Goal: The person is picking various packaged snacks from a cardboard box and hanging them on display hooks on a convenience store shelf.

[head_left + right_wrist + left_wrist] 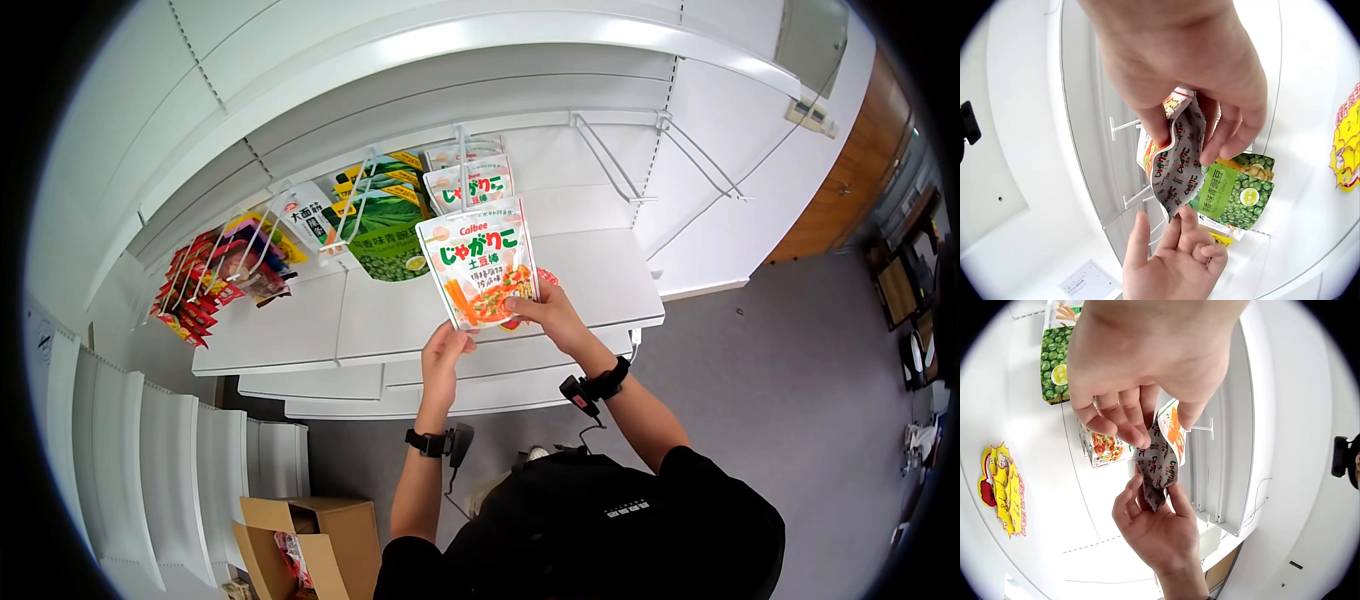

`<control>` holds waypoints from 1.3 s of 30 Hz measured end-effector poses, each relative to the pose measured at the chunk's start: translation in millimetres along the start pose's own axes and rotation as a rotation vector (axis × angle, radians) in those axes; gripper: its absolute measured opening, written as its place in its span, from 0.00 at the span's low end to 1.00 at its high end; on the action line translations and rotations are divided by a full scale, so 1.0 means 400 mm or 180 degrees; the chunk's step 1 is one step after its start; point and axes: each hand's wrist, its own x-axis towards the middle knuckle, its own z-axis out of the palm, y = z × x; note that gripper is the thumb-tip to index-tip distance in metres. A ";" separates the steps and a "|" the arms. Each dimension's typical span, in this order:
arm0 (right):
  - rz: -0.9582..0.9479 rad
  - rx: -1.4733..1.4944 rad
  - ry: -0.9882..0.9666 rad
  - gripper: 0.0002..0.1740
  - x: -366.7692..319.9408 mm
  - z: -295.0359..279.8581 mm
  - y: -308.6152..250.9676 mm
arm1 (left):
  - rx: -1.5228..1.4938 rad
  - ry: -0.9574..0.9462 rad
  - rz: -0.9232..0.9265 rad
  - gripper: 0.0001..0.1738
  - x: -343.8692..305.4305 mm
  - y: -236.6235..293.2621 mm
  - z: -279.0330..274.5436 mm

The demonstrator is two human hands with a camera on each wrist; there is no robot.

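A white Calbee pouch of potato sticks (478, 262), printed with orange sticks and green lettering, is held up in front of the shelf. My right hand (552, 312) pinches its lower right part, thumb on the front and fingers behind, as the right wrist view shows. At the lower left corner is my left hand (442, 358); in the right wrist view its fingertips (1186, 215) are right at the corner, with the thumb apart. The grey patterned underside (1182, 165) of the pouch faces both wrist cameras. Behind it, similar pouches (470, 183) hang on a hook.
Green pea bags (375, 230), a white snack bag (308, 215) and red packets (195, 285) hang at the left. Bare wire hooks (610, 160) jut out at the right. A white shelf (600, 275) lies below. An open cardboard box (340, 545) stands on the floor.
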 end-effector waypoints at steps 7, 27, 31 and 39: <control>0.0051 0.0069 0.0198 0.18 0.032 0.007 -0.005 | 0.0049 0.0191 -0.0107 0.23 -0.028 0.010 -0.006; 0.0256 0.0152 0.0147 0.19 0.307 -0.095 0.085 | 0.0301 0.1109 -0.0376 0.24 -0.217 0.053 -0.151; 0.0260 0.0127 0.0267 0.19 0.302 -0.093 0.099 | 0.0374 0.1180 -0.0396 0.25 -0.252 0.066 -0.184; 0.0362 0.0347 0.0796 0.25 0.207 -0.052 0.150 | 0.0166 0.1225 -0.0370 0.24 -0.316 0.054 -0.244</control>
